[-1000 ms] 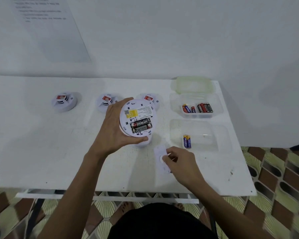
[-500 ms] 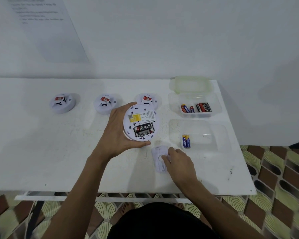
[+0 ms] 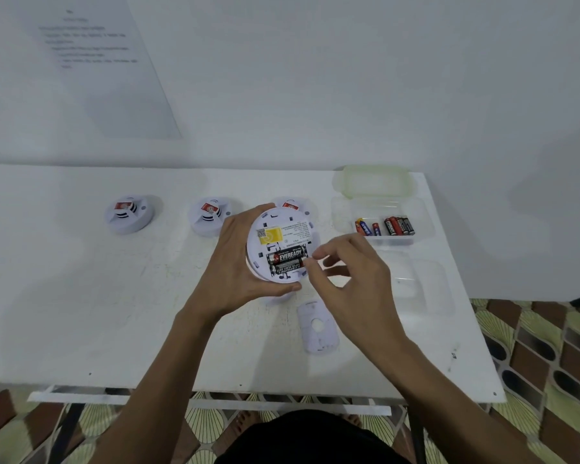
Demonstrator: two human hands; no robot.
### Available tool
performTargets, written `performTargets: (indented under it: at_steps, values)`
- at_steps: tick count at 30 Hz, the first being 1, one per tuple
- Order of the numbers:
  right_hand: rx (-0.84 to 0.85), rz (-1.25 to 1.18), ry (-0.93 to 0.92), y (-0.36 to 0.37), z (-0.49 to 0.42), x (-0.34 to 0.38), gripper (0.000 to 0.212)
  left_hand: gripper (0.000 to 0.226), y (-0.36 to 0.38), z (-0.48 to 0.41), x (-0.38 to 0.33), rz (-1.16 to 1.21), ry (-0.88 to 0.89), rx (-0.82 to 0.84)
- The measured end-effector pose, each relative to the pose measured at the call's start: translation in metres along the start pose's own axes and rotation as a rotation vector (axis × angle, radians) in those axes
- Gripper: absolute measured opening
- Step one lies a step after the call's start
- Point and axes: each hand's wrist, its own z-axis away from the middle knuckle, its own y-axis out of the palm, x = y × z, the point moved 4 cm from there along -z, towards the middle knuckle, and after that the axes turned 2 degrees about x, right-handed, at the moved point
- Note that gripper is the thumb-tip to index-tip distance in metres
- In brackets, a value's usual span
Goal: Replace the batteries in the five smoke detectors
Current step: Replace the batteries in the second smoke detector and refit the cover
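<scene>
My left hand (image 3: 235, 262) grips a white smoke detector (image 3: 282, 229) tilted with its back toward me. Two black batteries (image 3: 287, 261) sit in its uncovered compartment. My right hand (image 3: 345, 279) hovers at the compartment's right end, fingertips touching the batteries' ends and holding nothing. The white battery cover (image 3: 317, 326) lies flat on the table below the hands. Three more detectors stand in a row behind: one at the left (image 3: 129, 214), one in the middle (image 3: 208, 216), and one (image 3: 293, 204) mostly hidden by the held detector.
A clear tray (image 3: 345, 212) at the back right holds several batteries (image 3: 385, 226); its greenish lid (image 3: 374, 182) lies behind it. A second clear tray (image 3: 422, 286) sits nearer, partly hidden by my right hand. The white table (image 3: 81, 296) ends at the right over patterned floor.
My right hand let go of the battery cover on the table and rose to the detector's battery compartment. The left hand kept holding the detector, shifting it slightly.
</scene>
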Motion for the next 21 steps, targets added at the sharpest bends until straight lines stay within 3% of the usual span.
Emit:
performTargets:
  at_steps: [3,11,17,21]
  values:
    - [-0.027,0.017,0.011,0.004,-0.003,0.003,0.012,0.074,-0.001,-0.004,-0.010,0.003,0.035,-0.021]
    - [-0.093,0.011,0.107,0.012,-0.004,0.010,0.011,0.087,0.000,-0.007,-0.001,0.050,-0.028,-0.051]
    - [-0.055,-0.172,0.419,0.010,-0.012,0.007,0.011,0.083,0.004,-0.013,-0.002,0.076,-0.027,-0.071]
    - [-0.005,-0.192,0.496,0.011,-0.014,0.006,0.018,0.076,0.007,-0.012,0.002,0.150,-0.061,-0.040]
